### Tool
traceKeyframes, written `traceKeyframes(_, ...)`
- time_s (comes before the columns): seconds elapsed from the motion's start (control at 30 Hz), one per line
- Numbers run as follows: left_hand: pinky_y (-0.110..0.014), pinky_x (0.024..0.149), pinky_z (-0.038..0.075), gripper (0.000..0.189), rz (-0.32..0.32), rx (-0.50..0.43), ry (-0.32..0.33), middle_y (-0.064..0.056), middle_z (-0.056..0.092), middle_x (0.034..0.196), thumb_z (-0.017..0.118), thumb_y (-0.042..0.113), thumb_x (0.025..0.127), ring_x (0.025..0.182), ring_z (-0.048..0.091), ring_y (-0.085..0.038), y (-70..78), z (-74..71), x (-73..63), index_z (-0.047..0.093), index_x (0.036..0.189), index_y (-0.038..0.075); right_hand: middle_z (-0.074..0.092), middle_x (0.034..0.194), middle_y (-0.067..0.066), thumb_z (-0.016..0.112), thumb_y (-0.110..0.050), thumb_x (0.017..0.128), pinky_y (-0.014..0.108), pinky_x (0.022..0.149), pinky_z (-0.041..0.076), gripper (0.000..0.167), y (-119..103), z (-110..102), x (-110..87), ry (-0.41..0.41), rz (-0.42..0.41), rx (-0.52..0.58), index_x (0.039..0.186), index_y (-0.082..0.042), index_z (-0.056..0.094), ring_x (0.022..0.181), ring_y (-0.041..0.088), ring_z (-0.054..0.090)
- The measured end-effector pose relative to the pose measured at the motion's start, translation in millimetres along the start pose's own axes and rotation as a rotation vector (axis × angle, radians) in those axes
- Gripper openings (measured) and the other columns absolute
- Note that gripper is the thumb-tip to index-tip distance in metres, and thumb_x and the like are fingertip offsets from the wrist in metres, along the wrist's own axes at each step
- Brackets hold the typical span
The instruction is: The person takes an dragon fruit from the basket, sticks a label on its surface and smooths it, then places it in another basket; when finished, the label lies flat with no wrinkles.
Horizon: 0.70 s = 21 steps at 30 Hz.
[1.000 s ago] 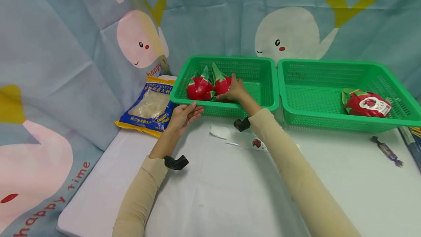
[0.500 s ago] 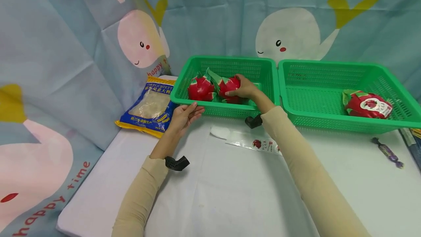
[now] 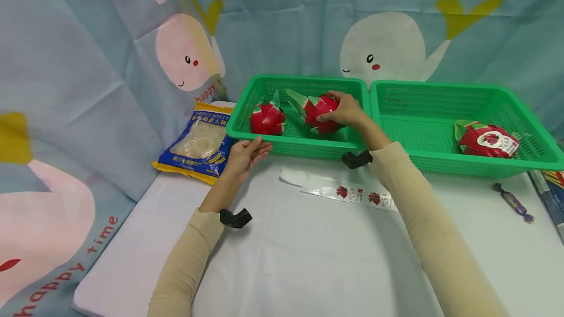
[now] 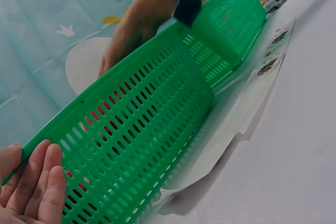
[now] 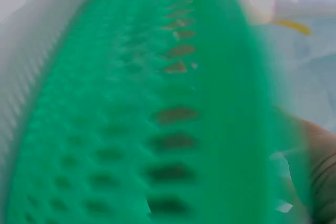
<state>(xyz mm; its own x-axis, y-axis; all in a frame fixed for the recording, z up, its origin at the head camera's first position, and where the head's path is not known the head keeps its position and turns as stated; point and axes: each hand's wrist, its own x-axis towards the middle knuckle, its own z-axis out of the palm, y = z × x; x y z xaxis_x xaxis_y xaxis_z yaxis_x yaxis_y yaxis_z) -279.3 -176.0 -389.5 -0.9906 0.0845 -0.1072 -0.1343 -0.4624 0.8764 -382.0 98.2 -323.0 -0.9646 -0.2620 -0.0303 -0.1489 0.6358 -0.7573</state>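
Observation:
Inside the left green basket, my right hand grips a red dragon fruit with long green leaf tips. Another dragon fruit lies to its left in the same basket. My left hand pinches the basket's front rim near its left corner. In the left wrist view the thumb lies over the rim, and the fingers of the left hand are against the outer wall. The right wrist view is mostly filled by the blurred basket wall, and only part of the right hand shows.
A second green basket stands against the right side, holding a labelled dragon fruit. A blue and yellow pasta bag lies at the left. On the white table are a sticker strip and a wrapped candy.
My right hand has carried its dragon fruit rightward within the left basket, away from the other one. More of the sticker strip is uncovered. The left hand has stayed on the rim.

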Motion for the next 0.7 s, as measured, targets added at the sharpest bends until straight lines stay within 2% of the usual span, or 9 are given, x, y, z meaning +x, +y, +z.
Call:
traceKeyframes(0.17,-0.022,0.070,0.055,0.015,0.005,-0.004,-0.004,-0.005,0.072,0.081,0.052,0.014,0.093,0.077,0.070,-0.013,-2.2,0.2,0.5,0.063,0.090,0.004,0.038,0.139,0.015,0.073,-0.025,0.078,0.047,0.092,0.048,0.083,-7,-31,-29.0,0.007,-0.054,0.057,0.145,-0.017,0.025,0.124,0.031,0.038)
traceKeyframes(0.3,-0.022,0.071,0.055,0.015,-0.006,-0.004,-0.012,-0.004,0.072,0.082,0.052,0.015,0.093,0.077,0.070,-0.012,-4.8,1.5,0.1,0.064,0.089,0.005,0.036,0.142,0.011,0.073,-0.028,0.078,0.048,0.088,0.050,0.081,-13,-52,-70.1,0.013,-0.105,0.045,0.145,-0.024,0.027,0.124,0.029,0.037)
traceKeyframes(0.4,-0.022,0.070,0.055,0.015,-0.011,-0.011,-0.004,-0.004,0.072,0.082,0.053,0.015,0.093,0.077,0.070,-0.012,-4.9,1.1,-0.7,0.064,0.089,0.005,0.039,0.138,0.008,0.074,-0.026,0.077,0.045,0.083,0.053,0.077,-14,-60,-104.3,-0.024,-0.148,0.064,0.142,-0.027,0.032,0.119,0.028,0.042)
traceKeyframes(0.57,-0.022,0.070,0.055,0.015,-0.010,-0.018,-0.008,-0.005,0.072,0.082,0.054,0.016,0.092,0.077,0.070,-0.013,-0.9,-0.1,-1.1,0.064,0.090,0.004,0.043,0.132,0.006,0.074,-0.019,0.077,0.039,0.073,0.056,0.073,-3,-50,-160.3,-0.122,-0.201,0.143,0.139,-0.028,0.036,0.110,0.032,0.051)
traceKeyframes(0.7,-0.023,0.071,0.055,0.014,-0.003,-0.022,-0.022,-0.005,0.072,0.082,0.054,0.015,0.092,0.078,0.070,-0.013,1.4,-0.2,0.0,0.063,0.090,0.004,0.049,0.126,0.010,0.077,-0.020,0.073,0.032,0.067,0.057,0.075,13,-17,-200.2,-0.176,-0.251,0.129,0.137,-0.028,0.039,0.107,0.033,0.053)
